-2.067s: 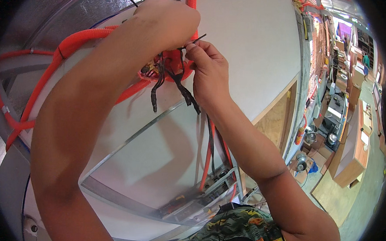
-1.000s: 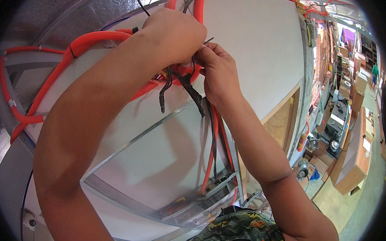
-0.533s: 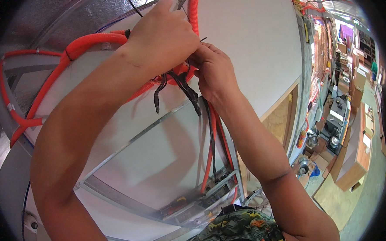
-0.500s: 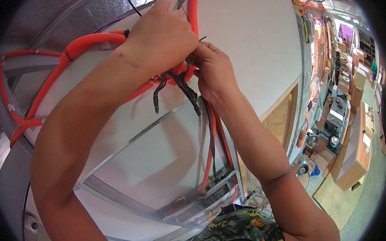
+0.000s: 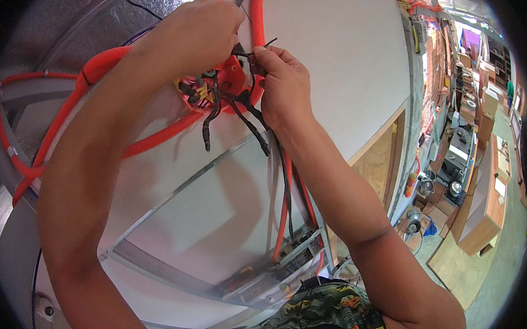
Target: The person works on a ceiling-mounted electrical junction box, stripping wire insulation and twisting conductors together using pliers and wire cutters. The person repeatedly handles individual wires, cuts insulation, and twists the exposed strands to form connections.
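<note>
An orange junction box [image 5: 232,75] sits on the white panel, with several coloured wires [image 5: 200,91] bunched inside it. Black-taped wire ends [image 5: 250,122] droop from its lower side. My right hand [image 5: 286,83] is closed at the box's right edge, pinching a thin black wire whose tip pokes out above the thumb. Above the box, my left hand [image 5: 206,33] is curled closed. Its fingers are mostly turned away, so what they hold is hidden. Something black shows just below them.
Orange corrugated conduit [image 5: 257,16] runs up from the box, and more conduit [image 5: 165,134] curves away left. A metal frame [image 5: 193,183] crosses the panel below. Tools [image 5: 240,279] lie low down, partly blurred. At right stand a workbench [image 5: 483,212] and clutter along a wall.
My left hand has shifted left and slightly up, away from my right hand, uncovering the box and its coloured wires. My right hand has moved slightly left, still pinching.
</note>
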Demonstrator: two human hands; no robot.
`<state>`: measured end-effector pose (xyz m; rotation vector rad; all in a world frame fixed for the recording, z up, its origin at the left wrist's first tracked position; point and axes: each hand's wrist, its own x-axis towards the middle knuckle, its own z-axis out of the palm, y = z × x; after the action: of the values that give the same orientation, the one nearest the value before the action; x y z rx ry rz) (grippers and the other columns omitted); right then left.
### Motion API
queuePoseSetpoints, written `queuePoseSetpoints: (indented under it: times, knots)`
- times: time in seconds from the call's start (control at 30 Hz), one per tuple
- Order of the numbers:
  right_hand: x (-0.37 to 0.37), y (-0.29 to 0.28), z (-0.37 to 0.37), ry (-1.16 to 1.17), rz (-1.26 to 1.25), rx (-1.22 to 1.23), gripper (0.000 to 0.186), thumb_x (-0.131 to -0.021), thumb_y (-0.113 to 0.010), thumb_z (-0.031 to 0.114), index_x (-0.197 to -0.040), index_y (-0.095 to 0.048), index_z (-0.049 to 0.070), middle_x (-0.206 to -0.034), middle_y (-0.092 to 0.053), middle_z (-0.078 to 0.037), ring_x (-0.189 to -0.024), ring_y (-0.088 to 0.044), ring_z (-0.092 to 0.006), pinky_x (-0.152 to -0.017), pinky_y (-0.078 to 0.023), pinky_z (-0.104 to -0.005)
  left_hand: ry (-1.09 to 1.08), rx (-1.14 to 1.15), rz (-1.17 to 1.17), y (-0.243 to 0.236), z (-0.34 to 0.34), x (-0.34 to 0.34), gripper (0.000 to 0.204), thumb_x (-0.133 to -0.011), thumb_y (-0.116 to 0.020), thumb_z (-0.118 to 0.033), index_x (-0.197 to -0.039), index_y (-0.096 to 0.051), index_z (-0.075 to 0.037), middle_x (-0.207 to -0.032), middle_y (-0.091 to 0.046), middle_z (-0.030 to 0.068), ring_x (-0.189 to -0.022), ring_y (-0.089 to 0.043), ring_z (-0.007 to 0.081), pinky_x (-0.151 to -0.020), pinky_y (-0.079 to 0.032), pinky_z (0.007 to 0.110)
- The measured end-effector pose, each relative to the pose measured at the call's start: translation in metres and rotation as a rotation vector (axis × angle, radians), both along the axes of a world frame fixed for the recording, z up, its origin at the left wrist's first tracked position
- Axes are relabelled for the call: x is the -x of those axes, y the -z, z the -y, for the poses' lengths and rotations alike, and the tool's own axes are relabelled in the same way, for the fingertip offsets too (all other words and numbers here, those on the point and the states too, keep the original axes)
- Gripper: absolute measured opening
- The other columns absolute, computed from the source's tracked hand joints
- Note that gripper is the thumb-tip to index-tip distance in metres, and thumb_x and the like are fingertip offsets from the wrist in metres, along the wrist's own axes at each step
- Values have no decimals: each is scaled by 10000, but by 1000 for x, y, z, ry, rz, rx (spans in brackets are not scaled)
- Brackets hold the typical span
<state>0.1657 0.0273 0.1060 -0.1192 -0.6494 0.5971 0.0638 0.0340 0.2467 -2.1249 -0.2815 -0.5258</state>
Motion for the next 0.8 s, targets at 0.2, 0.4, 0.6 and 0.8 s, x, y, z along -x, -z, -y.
queuePoseSetpoints:
  times: [0.2,0.4,0.6,0.8]
  knots:
    - [5,6,5,167,138,106,189,-974,-687,147,-1037,-661,-29,-902,-662,-44,-851,-593,-124,-785,-479,-275,-209,-132,72,15,-1,-18,123,-852,-728,-177,-922,-717,-77,-893,-739,165,-913,-731,361,-790,-578,488]
    - [0,7,2,212,180,133,180,-996,-657,159,-1035,-659,-16,-904,-658,-41,-843,-582,-110,-812,-469,-270,-142,-49,-29,4,7,-14,139,-787,-738,-80,-925,-755,-85,-905,-743,159,-903,-733,351,-789,-585,470]
    - [-2,6,-3,214,195,128,174,-1012,-640,165,-1031,-654,-7,-970,-673,-46,-897,-596,-116,-828,-475,-263,-284,-19,-71,7,16,-1,225,-792,-703,-29,-990,-784,-99,-966,-741,155,-965,-719,341,-828,-581,458]
    - [2,5,-1,255,180,6,128,-990,-632,109,-987,-624,-19,-850,-619,-27,-689,-551,-72,-587,-460,-231,-377,34,-146,6,20,-5,290,-801,-708,-39,-1061,-797,-133,-1026,-739,149,-1012,-709,337,-865,-583,448]
